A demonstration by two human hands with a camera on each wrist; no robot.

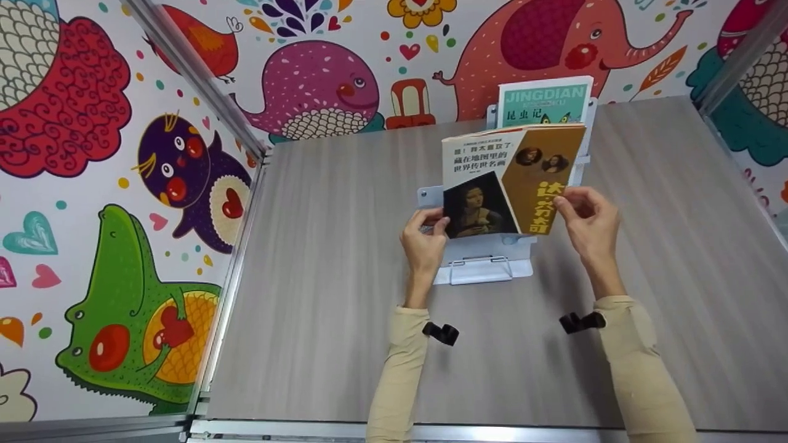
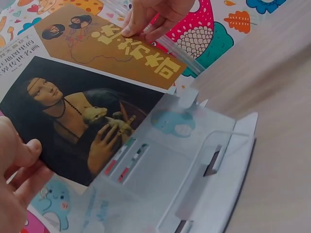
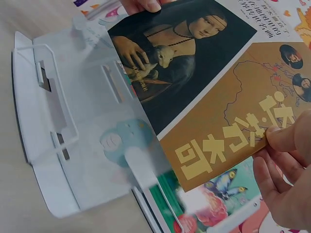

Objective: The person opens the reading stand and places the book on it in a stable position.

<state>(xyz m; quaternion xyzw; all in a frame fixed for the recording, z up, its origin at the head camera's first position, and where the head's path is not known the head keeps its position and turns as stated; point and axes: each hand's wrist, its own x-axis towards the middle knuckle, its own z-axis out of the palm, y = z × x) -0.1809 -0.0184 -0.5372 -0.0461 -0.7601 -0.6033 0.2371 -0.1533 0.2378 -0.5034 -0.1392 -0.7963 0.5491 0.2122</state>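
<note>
A thin book (image 1: 511, 184) with a brown and white cover and a painted portrait is held up by both hands, tilted over a pale bookstand (image 1: 486, 249). My left hand (image 1: 425, 240) pinches its lower left edge between thumb and fingers. At the lower right edge, my right hand (image 1: 591, 221) grips it the same way, thumb on the front cover. In the right wrist view the book (image 3: 214, 97) overlaps the stand's back plate (image 3: 97, 160). The stand's wire page holder (image 2: 194, 170) shows below the book in the left wrist view.
Behind the held book, a green-covered book (image 1: 545, 101) leans upright on another pale stand (image 1: 590, 123) near the back wall. Grey wood-grain tabletop (image 1: 320, 277) surrounds the stands. Printed cartoon panels (image 1: 320, 86) in metal framing enclose the back and sides.
</note>
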